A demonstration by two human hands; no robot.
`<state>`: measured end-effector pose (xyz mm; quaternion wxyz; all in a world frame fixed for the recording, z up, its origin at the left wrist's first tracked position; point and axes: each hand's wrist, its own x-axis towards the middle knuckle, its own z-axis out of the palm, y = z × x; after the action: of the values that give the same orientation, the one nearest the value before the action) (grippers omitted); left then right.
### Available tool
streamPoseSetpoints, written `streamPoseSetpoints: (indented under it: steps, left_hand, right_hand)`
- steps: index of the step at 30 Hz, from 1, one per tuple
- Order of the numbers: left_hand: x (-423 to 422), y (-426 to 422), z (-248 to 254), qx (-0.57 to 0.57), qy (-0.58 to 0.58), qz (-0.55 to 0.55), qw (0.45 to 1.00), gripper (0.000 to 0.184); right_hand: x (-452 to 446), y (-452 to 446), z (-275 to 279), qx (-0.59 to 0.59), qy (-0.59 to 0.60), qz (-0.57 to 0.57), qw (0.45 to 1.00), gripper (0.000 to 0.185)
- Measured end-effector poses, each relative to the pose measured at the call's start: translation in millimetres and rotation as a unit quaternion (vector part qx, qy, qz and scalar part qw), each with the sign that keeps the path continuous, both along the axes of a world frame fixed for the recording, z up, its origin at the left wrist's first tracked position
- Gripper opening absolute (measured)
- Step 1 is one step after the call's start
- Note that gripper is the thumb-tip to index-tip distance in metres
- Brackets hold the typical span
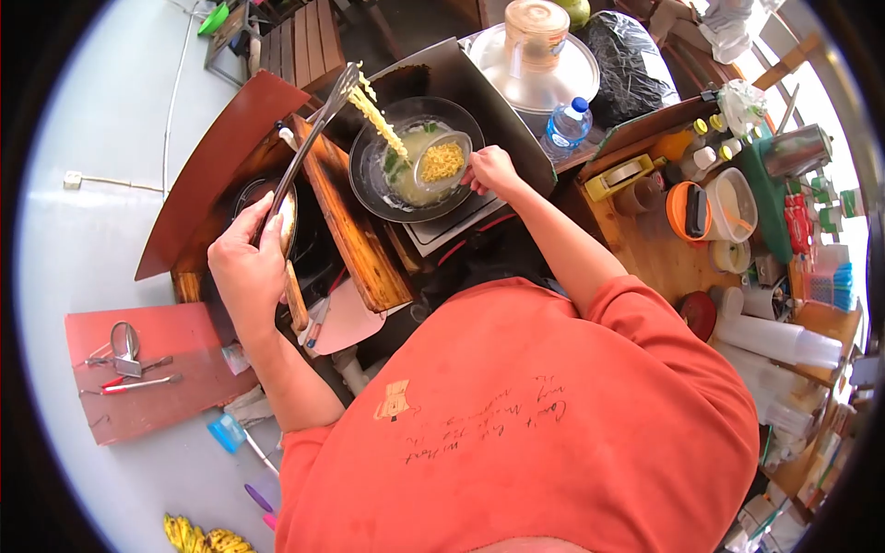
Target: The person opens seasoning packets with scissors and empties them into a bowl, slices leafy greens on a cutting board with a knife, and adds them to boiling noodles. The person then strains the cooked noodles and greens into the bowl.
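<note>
Noodles sit in a strainer over the pan, just left of the right hand closed on its handle, while the left hand, farther off, pinches a long metal utensil whose tip holds strands slanting down toward them.

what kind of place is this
Probably a small food stall kitchen: noodles cooking in a wok, a shelf crowded with tubs and bottles, and stacked plastic cups.

Pale wall, slatted wooden bench, bright light at right
</note>
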<state>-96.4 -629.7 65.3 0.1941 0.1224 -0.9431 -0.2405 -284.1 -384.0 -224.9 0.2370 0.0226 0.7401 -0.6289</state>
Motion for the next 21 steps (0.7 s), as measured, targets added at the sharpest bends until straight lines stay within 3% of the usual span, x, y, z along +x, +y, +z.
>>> streamPoseSetpoints:
  steps: [2,4,7,10,18,21]
  left_hand:
    - [4,8,3,0.000,-0.001,0.009,1.000,0.027]
    - [6,13,-1,0.027,-0.004,-0.008,1.000,0.029]
    - [-10,22,-40,-0.108,-0.119,-0.018,0.987,0.033]
    - [-16,28,-75,-0.244,-0.252,-0.011,0.936,0.038]
    - [-3,4,-51,-0.259,-0.274,0.041,0.925,0.041]
    - [-25,6,-77,-0.247,-0.289,-0.002,0.925,0.042]
  right_hand:
    - [-3,-11,-3,0.012,-0.007,0.026,1.000,0.038]
    - [-5,-19,-3,-0.049,-0.027,0.031,0.998,0.033]
    - [-7,-21,4,-0.090,-0.014,0.036,0.995,0.033]
    - [-5,-15,14,-0.137,-0.017,0.025,0.990,0.031]
    - [-22,18,43,-0.068,0.013,0.030,0.997,0.030]
    - [-29,31,73,-0.044,0.036,0.059,0.997,0.028]
